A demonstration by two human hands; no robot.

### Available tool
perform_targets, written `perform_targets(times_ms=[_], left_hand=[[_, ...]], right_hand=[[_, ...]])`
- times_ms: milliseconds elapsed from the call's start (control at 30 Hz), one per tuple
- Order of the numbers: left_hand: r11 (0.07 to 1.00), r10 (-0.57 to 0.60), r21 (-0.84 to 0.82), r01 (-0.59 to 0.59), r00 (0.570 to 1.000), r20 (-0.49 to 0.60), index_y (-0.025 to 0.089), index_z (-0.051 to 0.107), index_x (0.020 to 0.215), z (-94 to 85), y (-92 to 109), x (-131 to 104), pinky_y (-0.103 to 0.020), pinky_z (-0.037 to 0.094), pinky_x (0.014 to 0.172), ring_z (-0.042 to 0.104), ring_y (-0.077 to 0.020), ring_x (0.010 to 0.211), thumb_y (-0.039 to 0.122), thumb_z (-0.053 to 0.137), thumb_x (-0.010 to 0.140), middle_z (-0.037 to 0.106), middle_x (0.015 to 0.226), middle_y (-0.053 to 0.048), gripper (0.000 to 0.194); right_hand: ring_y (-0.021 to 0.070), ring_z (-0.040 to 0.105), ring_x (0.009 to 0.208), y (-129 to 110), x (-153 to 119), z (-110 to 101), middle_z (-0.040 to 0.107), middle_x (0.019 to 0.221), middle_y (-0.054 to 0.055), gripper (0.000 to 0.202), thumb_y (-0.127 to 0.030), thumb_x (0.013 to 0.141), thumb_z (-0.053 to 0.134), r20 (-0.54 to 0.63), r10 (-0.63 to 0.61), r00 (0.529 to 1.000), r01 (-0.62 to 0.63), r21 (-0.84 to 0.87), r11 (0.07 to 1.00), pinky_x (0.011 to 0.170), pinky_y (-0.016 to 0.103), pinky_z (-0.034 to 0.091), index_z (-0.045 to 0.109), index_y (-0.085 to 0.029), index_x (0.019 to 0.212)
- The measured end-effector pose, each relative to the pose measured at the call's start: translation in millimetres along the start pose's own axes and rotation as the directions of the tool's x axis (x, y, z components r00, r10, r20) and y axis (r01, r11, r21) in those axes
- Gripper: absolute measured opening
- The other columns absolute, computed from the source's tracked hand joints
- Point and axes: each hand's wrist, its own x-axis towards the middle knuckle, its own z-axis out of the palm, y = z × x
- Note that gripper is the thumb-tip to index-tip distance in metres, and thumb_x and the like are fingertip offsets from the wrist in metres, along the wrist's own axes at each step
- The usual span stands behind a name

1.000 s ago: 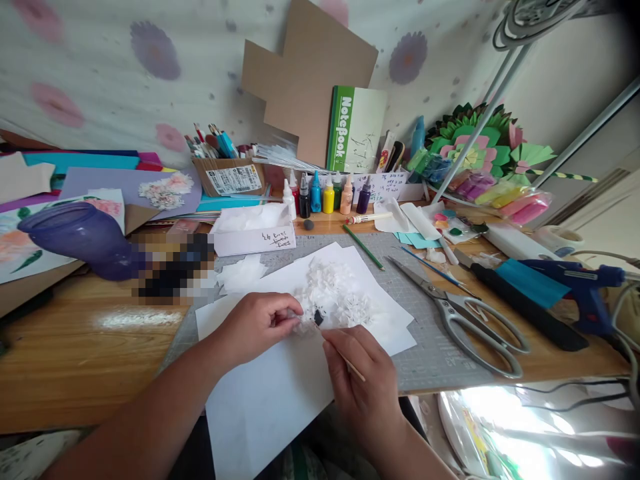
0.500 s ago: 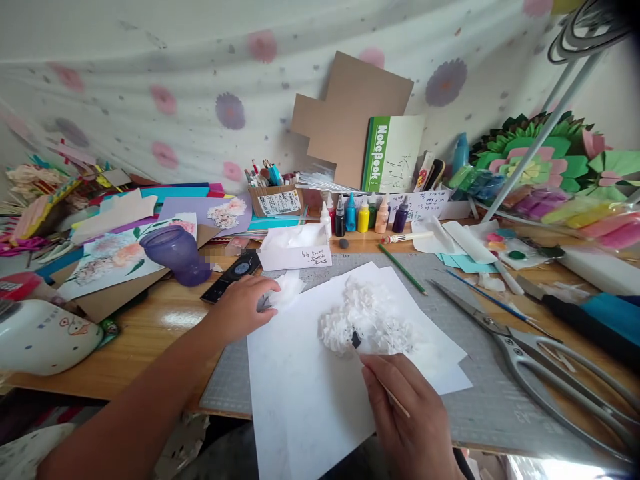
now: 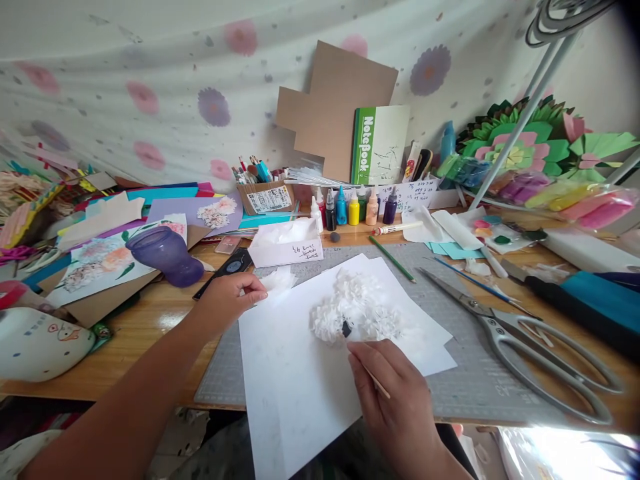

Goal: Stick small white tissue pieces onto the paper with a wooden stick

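My left hand (image 3: 233,297) has its thumb and fingers pinched at the near edge of a thin white tissue piece (image 3: 281,279), beside the paper's left corner. Held pen-like in my right hand (image 3: 393,393) is a thin pale wooden stick (image 3: 379,383). A small dark patch (image 3: 346,328) shows just beyond its front end, by the fluffy white petals; whether it belongs to the stick I cannot tell. Those petals form a clustered paper flower (image 3: 357,293) on white sheets (image 3: 295,380) of paper. The sheets lie on a grey cutting mat (image 3: 220,373).
Behind the sheets stand a white box (image 3: 287,250) and several paint bottles (image 3: 354,210). A green pencil (image 3: 393,260) and large scissors (image 3: 493,327) lie to the right. At left are a black device (image 3: 225,270), a purple vase (image 3: 165,253) and a white jar (image 3: 43,343).
My left thumb and fingers have closed at the tissue edge, where they were apart. My right hand stays by the flower with the stick. The whole view has shifted slightly.
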Motion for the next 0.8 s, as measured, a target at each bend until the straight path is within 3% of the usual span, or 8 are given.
perform_targets(times_ms=[167,367,533,667,800], left_hand=[[0.999,-0.040,-0.032,0.043,0.996,0.079,0.018,0.062,0.070,7.1,1,-2,-0.024,0.034,0.051,0.048,-0.0134,0.056,0.040,0.055,0.075,0.057,0.060,0.002,0.023],[0.930,-0.044,-0.353,0.103,0.984,0.171,0.018,0.063,0.087,2.0,9,-14,-0.024,0.043,0.060,0.056,-0.0147,0.069,0.037,0.065,0.073,0.060,0.073,0.000,0.024],[0.929,-0.027,-0.357,0.094,0.982,0.187,0.018,0.064,0.080,0.9,24,-17,-0.024,0.042,0.059,0.054,-0.0141,0.067,0.037,0.067,0.073,0.059,0.071,0.000,0.020],[0.904,0.012,-0.421,0.078,0.978,0.206,0.018,0.062,0.074,11.6,41,-18,-0.022,0.038,0.055,0.049,-0.0108,0.059,0.034,0.064,0.075,0.056,0.064,0.002,0.016],[0.807,0.138,-0.587,0.061,0.947,0.289,0.018,0.062,0.074,36.0,73,-21,-0.021,0.038,0.056,0.049,-0.0101,0.060,0.032,0.065,0.074,0.057,0.066,0.003,0.014]], right_hand=[[0.0182,0.057,0.071,-1,0,-1,0.063,0.079,0.005,0.019,-0.006,0.089,0.047,0.014,0.023,1.000,-0.023,0.005,1.000,0.060,0.031,0.048,0.060,-0.016,0.100],[0.0181,0.056,0.070,-1,1,-1,0.063,0.078,0.006,0.021,-0.007,0.090,0.045,0.014,0.010,1.000,-0.010,0.002,1.000,0.059,0.030,0.047,0.060,-0.016,0.101],[0.0189,0.057,0.071,-2,2,-2,0.063,0.079,0.007,0.020,-0.005,0.088,0.047,0.000,0.002,1.000,-0.002,-0.007,1.000,0.060,0.030,0.047,0.060,-0.015,0.101],[0.0194,0.056,0.072,-2,2,-2,0.063,0.077,0.007,0.021,-0.005,0.088,0.047,0.004,-0.003,1.000,0.003,-0.004,1.000,0.060,0.031,0.048,0.060,-0.015,0.101],[0.0187,0.054,0.070,-3,3,-2,0.063,0.077,0.007,0.021,-0.006,0.088,0.047,0.018,-0.011,1.000,0.012,-0.016,1.000,0.060,0.031,0.046,0.061,-0.015,0.101]])
